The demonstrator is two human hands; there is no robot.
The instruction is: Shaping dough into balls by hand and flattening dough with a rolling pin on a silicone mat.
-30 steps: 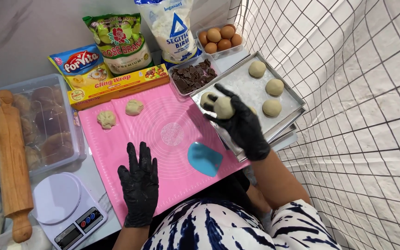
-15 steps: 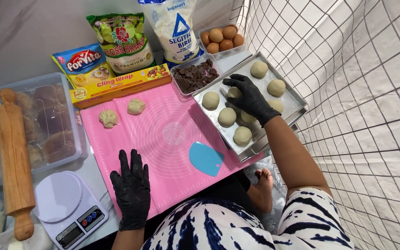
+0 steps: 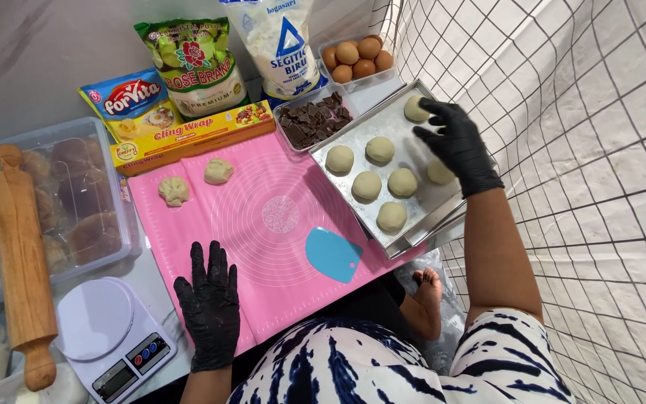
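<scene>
Seven rounded dough balls [image 3: 377, 150] sit on the metal tray [image 3: 330, 153]; two rough dough pieces [image 3: 196, 181] wait left of it. Right hand [image 3: 456, 142] rests open over the tray, left hand [image 3: 207, 299] lies flat, both empty.

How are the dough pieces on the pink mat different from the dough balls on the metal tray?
The two dough pieces on the pink mat look rough and lumpy; the dough balls on the metal tray are smooth and round. The pieces lie untouched; the right hand rests among the balls. Both share a pale cream colour.
</scene>
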